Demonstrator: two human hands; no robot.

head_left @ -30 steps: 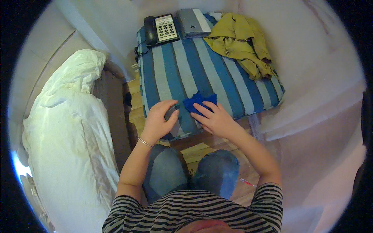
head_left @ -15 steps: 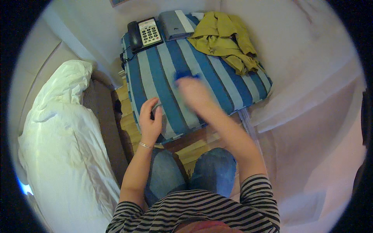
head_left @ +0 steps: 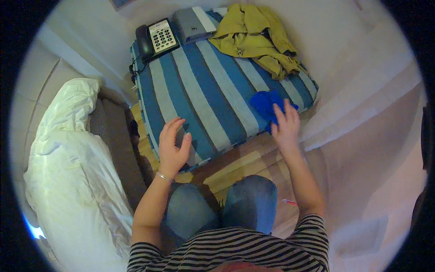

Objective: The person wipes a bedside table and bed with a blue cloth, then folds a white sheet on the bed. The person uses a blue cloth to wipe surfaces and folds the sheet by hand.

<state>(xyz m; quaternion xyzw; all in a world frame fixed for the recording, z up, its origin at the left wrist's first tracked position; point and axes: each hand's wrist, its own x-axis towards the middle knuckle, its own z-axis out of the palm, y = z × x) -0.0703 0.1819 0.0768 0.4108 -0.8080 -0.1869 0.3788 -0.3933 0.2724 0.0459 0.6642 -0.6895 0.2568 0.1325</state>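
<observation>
A crumpled blue cloth [head_left: 263, 103] lies at the right front corner of a padded seat with a blue and pale striped cover [head_left: 199, 86]. My right hand [head_left: 286, 126] is over the cloth's near right side, fingers stretched and spread, the fingertips on or just above it. My left hand [head_left: 172, 147], with a thin bracelet at the wrist, hovers by the seat's front left edge. Its fingers are slightly bent, thumb apart, and it holds nothing.
At the back of the seat are a black desk telephone [head_left: 156, 41], a grey folder [head_left: 194, 26] and a yellow-green garment [head_left: 253, 38]. White bedding [head_left: 77, 172] is on the left. A pale curtain [head_left: 362, 118] hangs on the right. A small red-and-white object [head_left: 289, 201] lies low on the right.
My right hand has moved right and nearer, and the blue cloth has gone from mid-seat to the right front corner. The right fingers have spread. My left hand has hardly moved.
</observation>
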